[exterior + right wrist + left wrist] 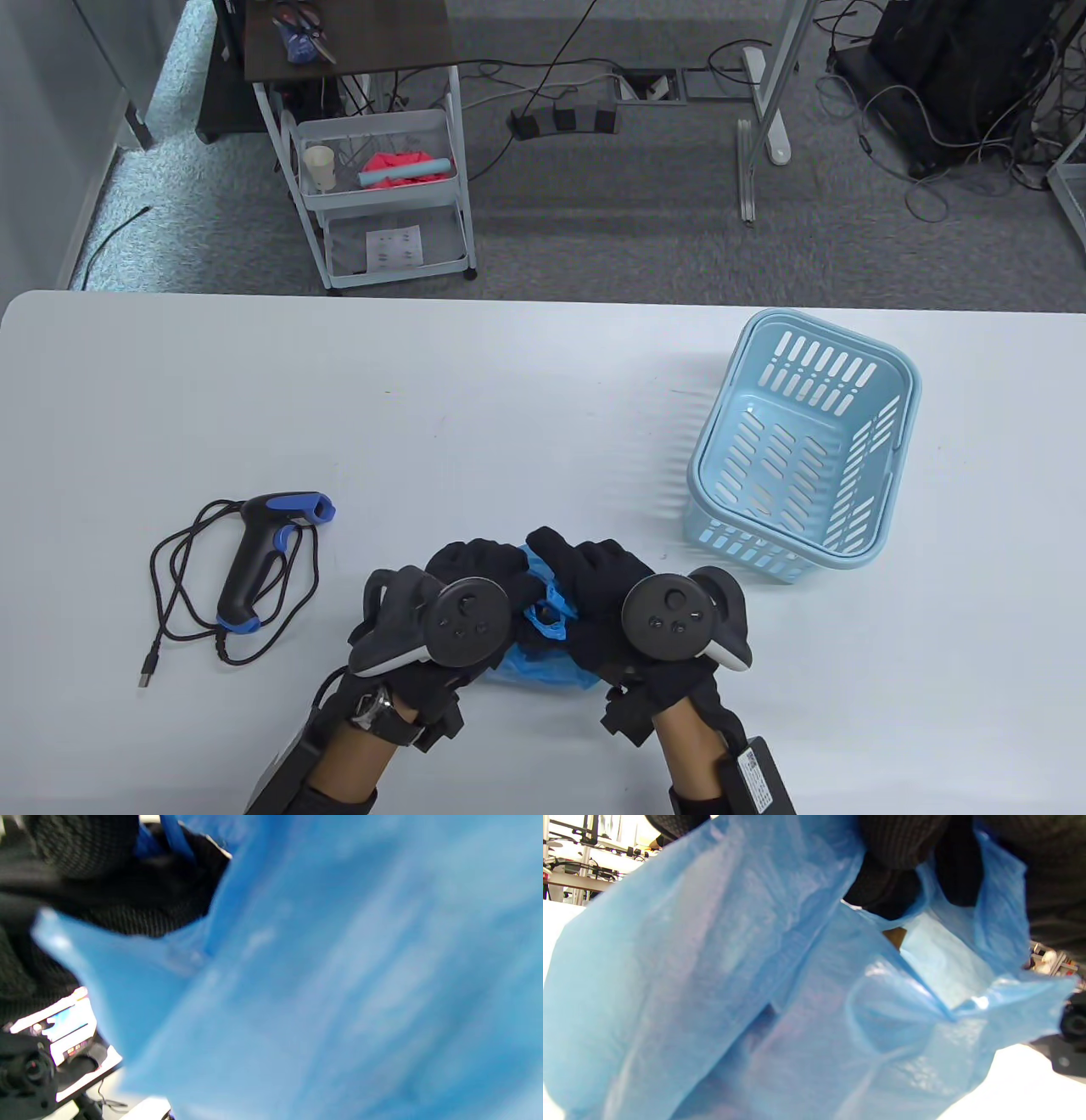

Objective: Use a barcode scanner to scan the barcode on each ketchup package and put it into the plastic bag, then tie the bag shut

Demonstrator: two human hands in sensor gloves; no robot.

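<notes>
A blue plastic bag lies on the white table near its front edge, mostly covered by both gloved hands. My left hand grips the bag's twisted top from the left, and my right hand grips it from the right, fingers curled into the plastic. The bag fills the left wrist view, where dark gloved fingers hold its handle loops. Blurred blue plastic fills the right wrist view. No ketchup package shows clearly. The black and blue barcode scanner lies to the left, untouched.
The scanner's coiled black cable lies around it at the left. A light blue slotted basket stands to the right of the hands. A white rolling cart is on the floor beyond the table's far edge.
</notes>
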